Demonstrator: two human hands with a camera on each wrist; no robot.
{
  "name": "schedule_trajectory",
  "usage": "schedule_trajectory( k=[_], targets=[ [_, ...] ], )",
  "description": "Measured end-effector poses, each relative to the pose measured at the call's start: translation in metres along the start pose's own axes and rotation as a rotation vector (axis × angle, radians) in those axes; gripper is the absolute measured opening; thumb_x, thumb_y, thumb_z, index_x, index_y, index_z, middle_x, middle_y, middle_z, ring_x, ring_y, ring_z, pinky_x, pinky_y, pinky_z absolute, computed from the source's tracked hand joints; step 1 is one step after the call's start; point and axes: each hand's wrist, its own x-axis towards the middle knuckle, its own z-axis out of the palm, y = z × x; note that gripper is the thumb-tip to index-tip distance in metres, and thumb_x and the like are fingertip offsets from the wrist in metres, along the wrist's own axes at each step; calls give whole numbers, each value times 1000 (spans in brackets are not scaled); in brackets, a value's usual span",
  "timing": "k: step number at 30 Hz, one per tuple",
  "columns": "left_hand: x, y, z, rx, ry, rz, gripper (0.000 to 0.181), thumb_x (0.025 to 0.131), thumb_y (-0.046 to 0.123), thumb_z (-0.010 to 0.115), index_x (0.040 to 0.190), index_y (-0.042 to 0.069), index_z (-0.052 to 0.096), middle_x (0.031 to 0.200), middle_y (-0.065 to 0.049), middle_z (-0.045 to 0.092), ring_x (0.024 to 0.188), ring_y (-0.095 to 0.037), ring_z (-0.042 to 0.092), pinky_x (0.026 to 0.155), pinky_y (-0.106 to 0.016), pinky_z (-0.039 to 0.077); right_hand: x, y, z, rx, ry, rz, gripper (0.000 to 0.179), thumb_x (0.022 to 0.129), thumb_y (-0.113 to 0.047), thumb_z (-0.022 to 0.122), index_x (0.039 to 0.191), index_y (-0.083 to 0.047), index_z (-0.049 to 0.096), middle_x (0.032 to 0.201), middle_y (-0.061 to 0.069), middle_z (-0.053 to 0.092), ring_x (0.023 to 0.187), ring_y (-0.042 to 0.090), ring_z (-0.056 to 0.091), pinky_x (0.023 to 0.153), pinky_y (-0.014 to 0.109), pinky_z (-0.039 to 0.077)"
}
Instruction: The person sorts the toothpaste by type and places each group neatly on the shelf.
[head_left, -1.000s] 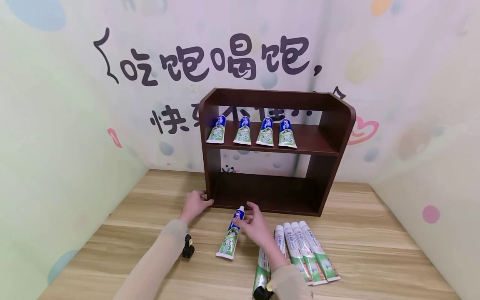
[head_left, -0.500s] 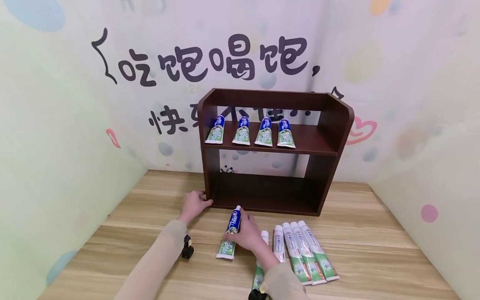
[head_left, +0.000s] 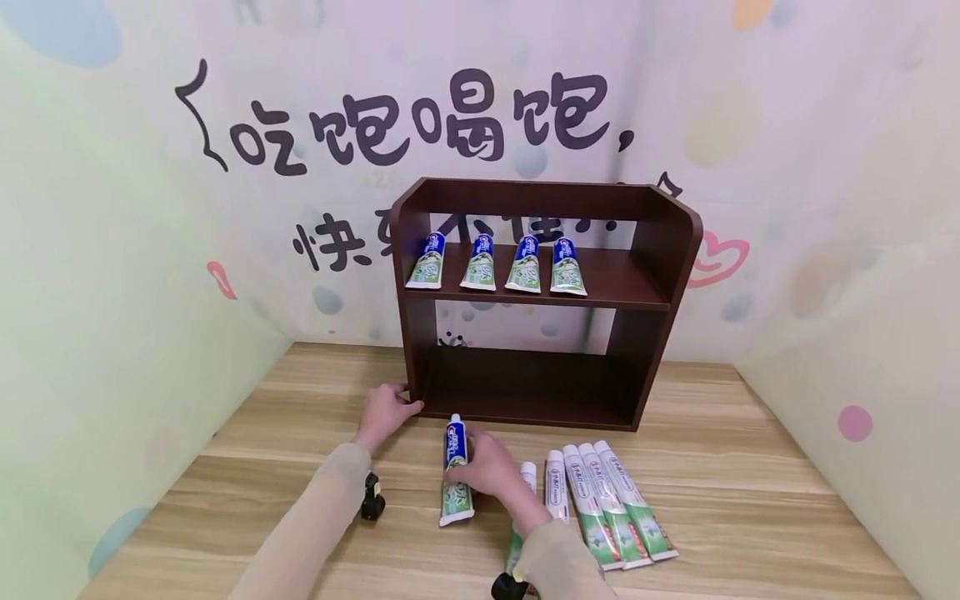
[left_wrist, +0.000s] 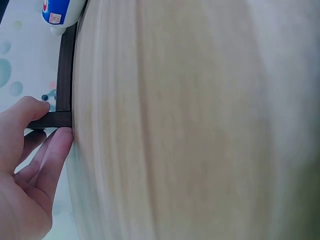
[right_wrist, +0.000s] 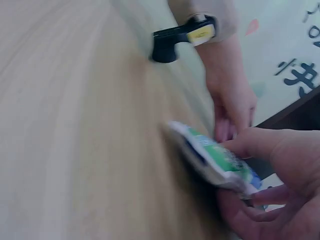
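Note:
My left hand (head_left: 386, 411) pinches the lower front corner of a dark brown wooden shelf (head_left: 525, 385); in the left wrist view, thumb and fingers lie on either side of its side panel (left_wrist: 51, 119). In front of the shelf, my right hand (head_left: 491, 467) holds a blue, white and green toothpaste tube (head_left: 455, 443), cap toward the shelf. The right wrist view has the tube (right_wrist: 215, 152) between thumb and fingers, its flat end tilted above the tabletop. Several matching toothpaste tubes (head_left: 480, 265) lie in a row on the upper shelf, crimped ends facing forward.
Several silver-and-green toothpaste tubes (head_left: 600, 504) lie side by side on the wooden table (head_left: 750, 467), right of my right forearm, which partly covers the nearest ones. Printed wall sheets (head_left: 825, 250) enclose the table at the back and both sides.
My right hand has closed on the toothpaste tube and turned it straighter, shifting its cap end leftward. My left hand stays at the shelf corner.

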Motion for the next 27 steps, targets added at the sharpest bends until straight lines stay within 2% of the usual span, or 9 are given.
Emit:
schedule_trajectory(
  k=[3, 5, 13, 22, 27],
  targets=[
    [0, -1, 0, 2, 1, 4, 48, 82, 21, 76, 118, -10, 66, 91, -22, 76, 81, -30, 74, 76, -43, 59, 0, -1, -4, 111, -61, 34, 82, 74, -15, 82, 143, 7, 43, 105, 21, 68, 75, 21, 67, 62, 34, 60],
    [1, -1, 0, -3, -3, 7, 49, 82, 21, 76, 118, -10, 66, 91, -23, 75, 80, -30, 74, 75, -43, 59, 0, -1, -6, 177, -84, 56, 80, 74, -13, 81, 142, 8, 43, 99, 20, 68, 69, 20, 67, 57, 33, 59],
    [1, -2, 1, -6, 0, 3, 49, 82, 21, 78, 118, -10, 66, 88, -21, 76, 77, -26, 73, 73, -41, 59, 2, 5, -6, 238, -102, 72, 77, 79, -15, 79, 143, 5, 42, 98, 18, 67, 67, 18, 68, 54, 32, 59],
    [1, -4, 0, -18, 1, 14, 49, 81, 20, 77, 117, -12, 66, 89, -23, 75, 76, -27, 73, 73, -42, 59, 0, 11, -7, 408, -155, 89, 87, 83, -12, 77, 152, -2, 27, 96, 18, 66, 63, 17, 66, 54, 37, 60],
    [1, -4, 1, -16, 2, 3, 49, 82, 19, 77, 117, -12, 66, 90, -23, 75, 78, -28, 73, 74, -43, 59, 0, 13, -10, 502, -171, 116, 90, 82, -8, 77, 154, -7, 23, 104, 18, 63, 68, 18, 66, 59, 38, 61]
  ],
)
